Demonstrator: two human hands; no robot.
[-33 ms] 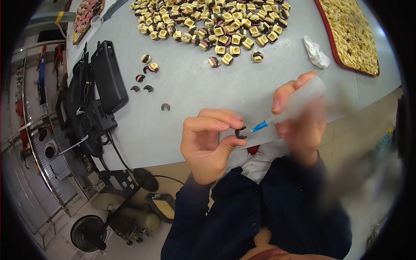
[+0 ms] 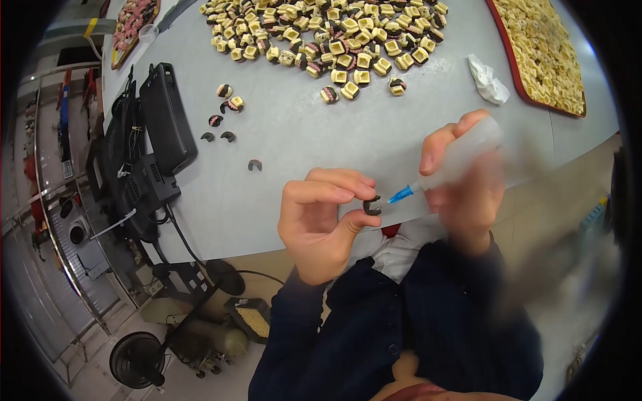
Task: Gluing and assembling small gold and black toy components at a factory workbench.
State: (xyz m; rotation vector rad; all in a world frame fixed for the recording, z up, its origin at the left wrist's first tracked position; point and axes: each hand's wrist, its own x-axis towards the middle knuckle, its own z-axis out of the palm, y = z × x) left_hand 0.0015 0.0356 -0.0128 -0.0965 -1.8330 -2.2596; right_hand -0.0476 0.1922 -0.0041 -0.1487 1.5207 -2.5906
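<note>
Between the thumb and fingertips of my left hand is a small dark C-shaped piece, its opening turned to the right. My right hand is wrapped round a translucent white squeeze bottle, tilted so its blue nozzle points down and left. The fine tip ends just short of the dark piece. On the grey table, beyond my left hand, lies a similar dark C-shaped piece. Farther up are two more dark pieces and a few small pieces in cream, pink and black.
A big heap of cream, pink and black pieces covers the far middle. At right stand a red-rimmed tray of cream pieces and a crumpled white tissue. A black box-shaped device with cables sits at the left edge.
</note>
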